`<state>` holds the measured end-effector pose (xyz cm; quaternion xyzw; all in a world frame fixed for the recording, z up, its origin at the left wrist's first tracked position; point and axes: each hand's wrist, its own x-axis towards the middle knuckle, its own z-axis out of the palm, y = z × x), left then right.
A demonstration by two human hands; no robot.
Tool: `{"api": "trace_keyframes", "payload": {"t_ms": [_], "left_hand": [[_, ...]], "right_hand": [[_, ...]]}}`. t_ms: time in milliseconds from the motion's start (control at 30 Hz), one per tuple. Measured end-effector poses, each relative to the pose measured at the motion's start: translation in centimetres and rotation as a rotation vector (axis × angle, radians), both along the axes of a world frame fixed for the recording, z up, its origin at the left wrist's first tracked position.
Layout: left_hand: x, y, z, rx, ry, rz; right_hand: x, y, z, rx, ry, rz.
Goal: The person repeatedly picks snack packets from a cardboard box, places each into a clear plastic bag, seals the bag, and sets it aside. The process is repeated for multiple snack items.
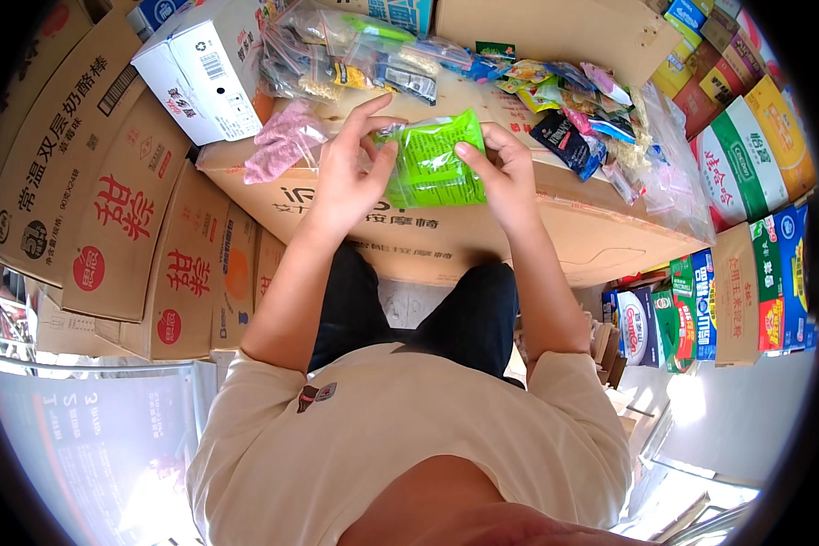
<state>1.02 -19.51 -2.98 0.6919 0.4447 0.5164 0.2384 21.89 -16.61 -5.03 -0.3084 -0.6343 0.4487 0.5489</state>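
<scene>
A bright green, glossy plastic packet [435, 166] with dark print is held up over the near edge of a big cardboard box. My right hand [505, 171] grips its right side, thumb pressed on the front and fingers behind. At the packet's left edge is my left hand [359, 162], thumb and fingers closed on the clear plastic there, with the index finger raised. Beyond my hands lie several clear zip bags [373, 50] with small packets inside. A pink cloth-like item [285, 143] rests to the left of my left hand.
The large cardboard box [591, 227] serves as a work surface, with a pile of small colourful packets [581, 114] on its right. A white box [200, 77] stands at the back left. Stacked brown cartons [109, 200] line the left; coloured cartons [746, 150] crowd the right.
</scene>
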Motion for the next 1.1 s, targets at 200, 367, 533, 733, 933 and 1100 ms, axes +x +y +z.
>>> {"api": "trace_keyframes", "payload": {"t_ms": [200, 367, 533, 733, 933, 1100], "left_hand": [[0.4, -0.5, 0.3, 0.400, 0.116, 0.085], [0.6, -2.7, -1.6, 0.548, 0.430, 0.212], [0.3, -1.4, -3.5, 0.707, 0.534, 0.322], [-0.3, -0.6, -3.7, 0.855, 0.541, 0.371], [0.0, -0.3, -3.5, 0.851, 0.595, 0.344], [1.4, -0.7, -3.6, 0.799, 0.592, 0.280]], "right_hand": [[0.4, -0.1, -0.9, -0.260, 0.374, -0.020], [0.7, -0.6, -1.9, -0.407, 0.638, -0.040], [1.7, -0.7, -3.3, -0.460, 0.674, -0.005], [1.5, -1.6, -3.5, -0.453, 0.721, -0.026], [1.2, -2.1, -3.3, -0.485, 0.789, -0.036], [0.4, -2.4, -3.5, -0.460, 0.812, -0.097]]}}
